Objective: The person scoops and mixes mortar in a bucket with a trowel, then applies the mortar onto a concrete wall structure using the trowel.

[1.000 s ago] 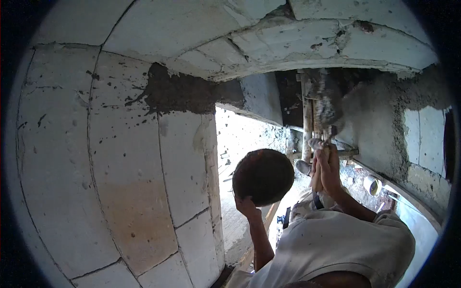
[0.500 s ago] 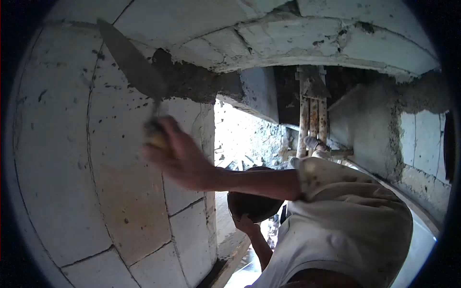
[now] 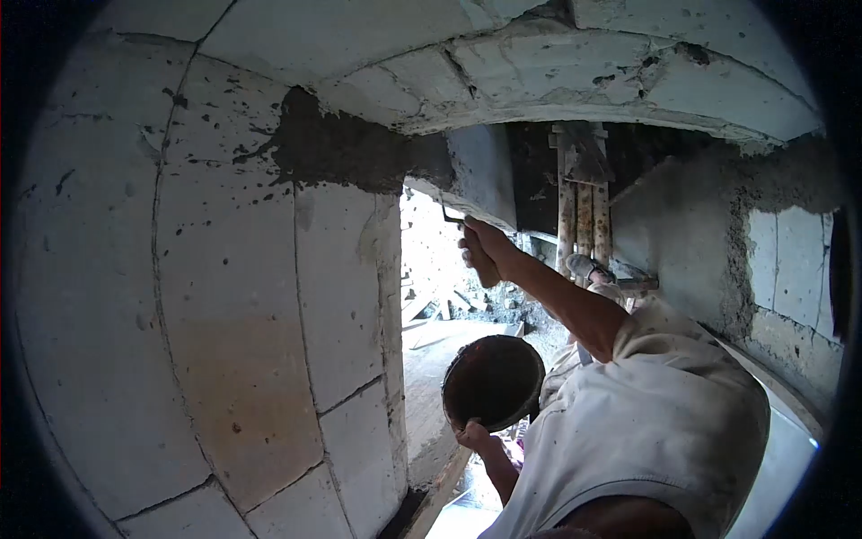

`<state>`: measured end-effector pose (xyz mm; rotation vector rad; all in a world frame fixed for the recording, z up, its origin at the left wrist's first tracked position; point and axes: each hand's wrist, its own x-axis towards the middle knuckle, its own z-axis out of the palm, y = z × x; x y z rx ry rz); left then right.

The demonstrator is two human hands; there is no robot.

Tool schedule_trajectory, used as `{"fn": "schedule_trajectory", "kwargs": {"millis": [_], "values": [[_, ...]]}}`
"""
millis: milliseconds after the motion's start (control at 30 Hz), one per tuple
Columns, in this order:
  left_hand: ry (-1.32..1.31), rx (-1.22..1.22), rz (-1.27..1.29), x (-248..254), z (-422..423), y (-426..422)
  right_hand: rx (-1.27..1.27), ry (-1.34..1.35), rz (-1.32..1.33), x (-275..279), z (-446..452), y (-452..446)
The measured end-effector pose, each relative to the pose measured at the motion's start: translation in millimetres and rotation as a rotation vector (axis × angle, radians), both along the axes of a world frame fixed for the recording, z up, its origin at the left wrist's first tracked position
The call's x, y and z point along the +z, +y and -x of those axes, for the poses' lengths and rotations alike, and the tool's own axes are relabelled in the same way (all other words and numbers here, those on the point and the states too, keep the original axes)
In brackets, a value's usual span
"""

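Observation:
My left hand (image 3: 475,436) grips the near rim of a round dark bowl (image 3: 493,384), tilted so that its inside shows. Farther up, my right hand (image 3: 488,251) is closed on the handle of a trowel (image 3: 452,214) in front of the bright opening; its blade is hard to make out. A patch of wet dark mortar (image 3: 341,153) covers the upper part of the block wall (image 3: 233,269), left of the opening, with splashes around it.
An arch of pale blocks (image 3: 539,76) spans the top. Wooden poles (image 3: 584,216) stand beyond my shoe (image 3: 588,268). On the right is a partly plastered wall (image 3: 687,225). Boards and rubble show through the opening.
The trowel swung left to the mortared wall, then came back right to the opening. The bowl has dropped lower and tilted. The mortar patch looks much the same.

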<state>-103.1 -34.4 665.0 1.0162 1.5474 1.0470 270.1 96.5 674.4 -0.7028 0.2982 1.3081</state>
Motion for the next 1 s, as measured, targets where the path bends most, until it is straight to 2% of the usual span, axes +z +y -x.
{"fn": "schedule_trajectory", "kwargs": {"millis": [200, 267, 367, 433, 700, 767, 800, 867, 900, 967, 1000], "values": [[0.021, 0.035, 0.014, -2.1, 8.3, -2.9, -0.001, -0.002, -0.045, 60.1, -19.4, 88.1], [0.016, 0.043, 0.013, -4.3, 9.3, -2.4, -0.012, -0.079, -0.040, 79.8, -17.1, 101.7], [0.014, 0.050, 0.012, -6.9, 8.6, -0.9, -0.025, -0.060, -0.017, 118.0, -17.4, 113.1], [0.012, 0.051, 0.016, -9.5, 8.0, -0.3, -0.043, -0.051, -0.103, 140.0, -16.0, 116.3], [0.015, 0.035, 0.011, -9.9, 2.0, 1.5, -0.008, -0.192, -0.100, 244.2, 5.2, 105.2], [0.025, 0.026, 0.005, -9.7, -0.9, 3.3, -0.058, -0.373, -0.201, 269.1, 16.1, 87.3], [0.033, 0.024, -0.001, -9.3, -2.2, 3.5, -0.057, -0.372, -0.190, 271.4, 21.8, 75.6], [0.062, 0.018, -0.010, -8.2, -4.8, 4.6, -0.046, -0.776, -0.449, 264.2, 31.2, 47.1], [0.087, 0.013, -0.010, -7.6, -5.1, 4.6, -0.016, -0.766, -0.422, 255.5, 31.8, 28.6], [0.171, -0.004, -0.013, -2.0, -8.0, 7.5, 0.190, -1.442, -0.266, 229.4, 33.0, -21.2], [0.214, -0.017, -0.013, 1.0, -11.3, 12.9, 0.241, -1.577, -0.176, 201.7, 39.4, -42.6]]}}
